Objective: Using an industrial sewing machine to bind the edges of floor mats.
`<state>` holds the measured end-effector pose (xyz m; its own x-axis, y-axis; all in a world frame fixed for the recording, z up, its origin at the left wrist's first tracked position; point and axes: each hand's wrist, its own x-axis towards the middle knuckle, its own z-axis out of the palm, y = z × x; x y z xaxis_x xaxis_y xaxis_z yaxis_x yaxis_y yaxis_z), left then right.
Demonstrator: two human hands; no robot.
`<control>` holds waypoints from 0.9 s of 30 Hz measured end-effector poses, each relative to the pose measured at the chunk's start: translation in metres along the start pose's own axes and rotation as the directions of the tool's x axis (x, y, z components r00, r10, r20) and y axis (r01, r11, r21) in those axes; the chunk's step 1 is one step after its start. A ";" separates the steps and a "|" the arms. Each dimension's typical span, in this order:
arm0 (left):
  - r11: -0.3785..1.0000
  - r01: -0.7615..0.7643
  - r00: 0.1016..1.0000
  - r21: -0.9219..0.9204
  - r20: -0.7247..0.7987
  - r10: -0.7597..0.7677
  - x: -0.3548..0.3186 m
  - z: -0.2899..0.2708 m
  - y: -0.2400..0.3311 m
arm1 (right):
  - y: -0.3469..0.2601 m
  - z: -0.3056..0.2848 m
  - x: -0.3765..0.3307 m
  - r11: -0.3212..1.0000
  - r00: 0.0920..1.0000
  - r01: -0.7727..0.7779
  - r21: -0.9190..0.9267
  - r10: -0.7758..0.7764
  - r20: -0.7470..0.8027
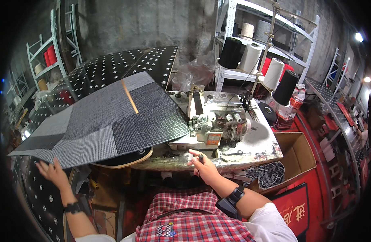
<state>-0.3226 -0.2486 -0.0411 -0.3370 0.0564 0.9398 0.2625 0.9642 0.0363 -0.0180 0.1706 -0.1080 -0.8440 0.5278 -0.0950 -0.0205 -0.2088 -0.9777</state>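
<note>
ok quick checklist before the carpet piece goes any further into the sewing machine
1. Left hand on the carpet piece: ok, fingers spread at its near left edge.
2. Right hand clear of the needle area: ok, it rests at the table's front edge, below the sewing machine.
3. Carpet edge at the machine: ok, its right corner reaches the machine's left side.
4. Carpet lying flat: cannot tell, it looks propped over a round pad, overhanging at left.
5. Thread fed from the cones: cannot tell, thread lines too fine to follow.
6. Small dark item in right fingers: cannot tell what it is.
</note>
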 end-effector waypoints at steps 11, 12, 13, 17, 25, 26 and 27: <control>0.458 0.144 0.989 -0.877 0.138 -0.048 0.052 -0.235 0.095 | -0.010 0.029 0.049 0.988 0.997 -0.068 0.141 0.063 0.044; 0.359 0.138 0.988 -0.923 0.152 0.013 0.059 -0.240 0.102 | -0.008 0.032 0.049 0.978 0.997 -0.074 0.196 0.070 0.026; 0.230 0.144 0.983 -0.962 0.167 0.083 0.068 -0.230 0.109 | -0.014 0.034 0.042 0.954 0.992 -0.124 0.272 0.127 0.007; 0.391 -0.100 0.921 -0.915 0.064 0.385 0.133 -0.204 0.187 | -0.001 0.011 0.039 0.995 0.996 0.067 0.075 -0.062 -0.066; 0.437 0.533 0.460 -0.725 0.682 0.569 0.131 -0.150 0.112 | 0.022 0.011 0.025 0.962 0.998 -0.020 0.274 0.034 -0.049; 0.432 0.539 0.551 -0.723 0.690 0.468 0.126 -0.146 0.077 | 0.022 0.013 0.020 0.957 0.999 -0.022 0.290 0.035 -0.038; 0.580 0.420 0.688 -0.698 0.662 0.298 0.119 -0.145 0.045 | 0.025 0.014 0.019 0.959 0.999 -0.003 0.283 0.018 -0.049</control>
<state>-0.2194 -0.2360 0.1218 -0.7520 0.4978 0.4321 0.6416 0.4024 0.6530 -0.0419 0.1635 -0.1312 -0.8171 0.5635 -0.1216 -0.1681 -0.4347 -0.8847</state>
